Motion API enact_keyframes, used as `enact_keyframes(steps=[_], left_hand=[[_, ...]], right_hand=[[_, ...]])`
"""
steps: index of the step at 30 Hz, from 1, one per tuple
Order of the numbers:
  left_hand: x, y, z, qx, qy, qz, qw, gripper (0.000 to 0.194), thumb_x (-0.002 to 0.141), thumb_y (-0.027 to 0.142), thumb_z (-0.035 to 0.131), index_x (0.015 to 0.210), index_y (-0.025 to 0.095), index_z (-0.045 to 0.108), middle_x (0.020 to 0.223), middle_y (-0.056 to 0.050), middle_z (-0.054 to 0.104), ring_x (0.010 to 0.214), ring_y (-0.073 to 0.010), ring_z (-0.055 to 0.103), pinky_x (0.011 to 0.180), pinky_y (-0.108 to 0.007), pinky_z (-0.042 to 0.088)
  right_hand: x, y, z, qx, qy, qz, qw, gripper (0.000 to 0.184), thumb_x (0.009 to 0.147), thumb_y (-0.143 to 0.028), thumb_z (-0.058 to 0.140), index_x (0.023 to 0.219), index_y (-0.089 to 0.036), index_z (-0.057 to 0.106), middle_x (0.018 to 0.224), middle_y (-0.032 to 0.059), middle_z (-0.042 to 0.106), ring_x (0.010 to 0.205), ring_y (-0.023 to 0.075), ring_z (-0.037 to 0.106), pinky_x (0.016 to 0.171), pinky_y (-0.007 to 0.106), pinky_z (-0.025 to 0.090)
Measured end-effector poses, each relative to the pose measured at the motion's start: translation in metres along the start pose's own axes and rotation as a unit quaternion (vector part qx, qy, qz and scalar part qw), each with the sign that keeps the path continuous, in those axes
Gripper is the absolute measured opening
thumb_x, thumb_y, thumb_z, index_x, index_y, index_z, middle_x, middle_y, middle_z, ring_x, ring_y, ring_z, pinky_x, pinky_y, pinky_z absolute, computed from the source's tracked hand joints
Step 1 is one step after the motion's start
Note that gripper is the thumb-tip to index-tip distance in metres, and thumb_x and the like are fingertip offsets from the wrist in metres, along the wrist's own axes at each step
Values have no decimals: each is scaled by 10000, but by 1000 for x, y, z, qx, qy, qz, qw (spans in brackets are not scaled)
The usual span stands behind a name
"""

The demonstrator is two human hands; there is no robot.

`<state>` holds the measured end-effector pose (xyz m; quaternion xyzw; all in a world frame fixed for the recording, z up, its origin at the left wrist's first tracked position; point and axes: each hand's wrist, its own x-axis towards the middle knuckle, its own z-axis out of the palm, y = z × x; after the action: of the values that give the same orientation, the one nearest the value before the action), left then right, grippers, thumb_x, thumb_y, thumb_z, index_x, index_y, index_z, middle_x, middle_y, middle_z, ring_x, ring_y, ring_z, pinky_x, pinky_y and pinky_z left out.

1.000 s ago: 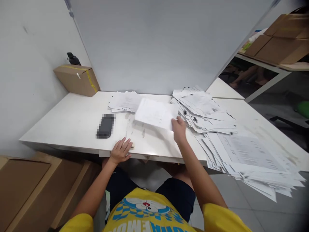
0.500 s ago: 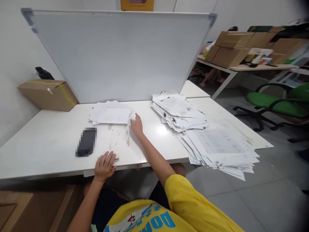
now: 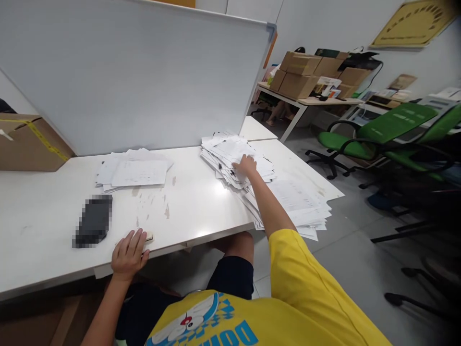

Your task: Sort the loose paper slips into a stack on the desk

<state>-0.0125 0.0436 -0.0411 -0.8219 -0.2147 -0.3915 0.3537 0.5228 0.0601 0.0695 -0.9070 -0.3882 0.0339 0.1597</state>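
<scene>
My left hand [image 3: 129,254] lies with fingers stretched out on the front edge of the white desk [image 3: 194,211]. A small pale block [image 3: 149,236] sticks out beside its fingertips; the hand hides part of it. My right hand [image 3: 246,166] is over the messy pile of paper sheets [image 3: 225,150] at the back right. Its thumb stands apart from the fingers, which reach down to the top sheets. No lifted sheet shows in it. A smaller stack of paper [image 3: 139,171] sits at the left back. In front of that is a dark, pixelated flat object [image 3: 94,221].
More printed sheets [image 3: 295,199] overhang the desk's right front edge. A large whiteboard [image 3: 144,77] stands along the back, with a cardboard box [image 3: 32,144] to its left. Green office chairs [image 3: 370,139] and another table with stacked boxes [image 3: 300,77] are at the right.
My right hand has moved from beside the smaller paper stack across to the big pile on the right. The view has turned right. My left hand stays at the desk edge.
</scene>
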Motion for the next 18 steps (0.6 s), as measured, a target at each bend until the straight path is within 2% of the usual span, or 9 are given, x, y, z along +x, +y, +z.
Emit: enact_keyframes(steps=[3, 7, 10, 12, 14, 16, 18], left_hand=[[0, 0, 1, 0, 2, -1, 1000, 560, 958, 393, 452, 1450, 131, 502, 1111, -131, 757, 1029, -280, 693, 932, -387, 440], [-4, 0, 6, -19, 4, -19, 1000, 558, 940, 398, 491, 1444, 161, 511, 1161, -134, 741, 1102, -295, 667, 942, -397, 429], [-11, 0, 12, -62, -5, -49, 997, 541, 920, 381, 534, 1437, 224, 518, 1231, -122, 714, 1178, -301, 634, 983, -415, 399], [-15, 0, 15, -88, -15, -66, 994, 537, 910, 374, 555, 1431, 249, 522, 1261, -119, 698, 1202, -307, 620, 1004, -431, 384], [-19, -1, 17, -102, -25, -73, 992, 542, 902, 364, 570, 1429, 249, 520, 1284, -130, 684, 1227, -318, 604, 1018, -453, 376], [-21, -1, 18, -103, -36, -70, 992, 542, 892, 349, 576, 1422, 254, 517, 1309, -137, 667, 1255, -329, 586, 1022, -477, 377], [-21, -2, 19, -98, -35, -64, 993, 530, 880, 334, 577, 1403, 273, 524, 1318, -135, 661, 1258, -337, 586, 1003, -495, 392]], right_hand=[[-11, 19, -2, -1, -17, -13, 1000, 537, 938, -424, 515, 1354, -84, 510, 1333, 236, 601, 1254, 347, 530, 1033, 470, 408], [-37, 46, -10, 10, 2, -37, 999, 544, 991, -457, 405, 1429, -142, 476, 1446, 170, 551, 1319, 291, 504, 1062, 387, 409], [-55, 84, -23, 12, 9, -5, 1000, 551, 986, -455, 422, 1431, -137, 485, 1455, 168, 545, 1337, 290, 494, 1080, 388, 403], [-67, 117, -34, -1, 12, 51, 999, 580, 957, -460, 488, 1408, -95, 497, 1426, 217, 550, 1338, 335, 483, 1081, 446, 398], [-77, 153, -43, -27, 16, 145, 989, 679, 917, -526, 552, 1395, -48, 488, 1424, 275, 519, 1362, 380, 445, 1088, 503, 378], [-88, 188, -50, -43, 14, 251, 967, 789, 860, -601, 611, 1387, -28, 484, 1445, 310, 473, 1393, 401, 401, 1102, 528, 354], [-97, 217, -55, -33, 0, 319, 947, 802, 812, -611, 663, 1348, -31, 525, 1426, 316, 486, 1371, 407, 432, 1083, 526, 377]])
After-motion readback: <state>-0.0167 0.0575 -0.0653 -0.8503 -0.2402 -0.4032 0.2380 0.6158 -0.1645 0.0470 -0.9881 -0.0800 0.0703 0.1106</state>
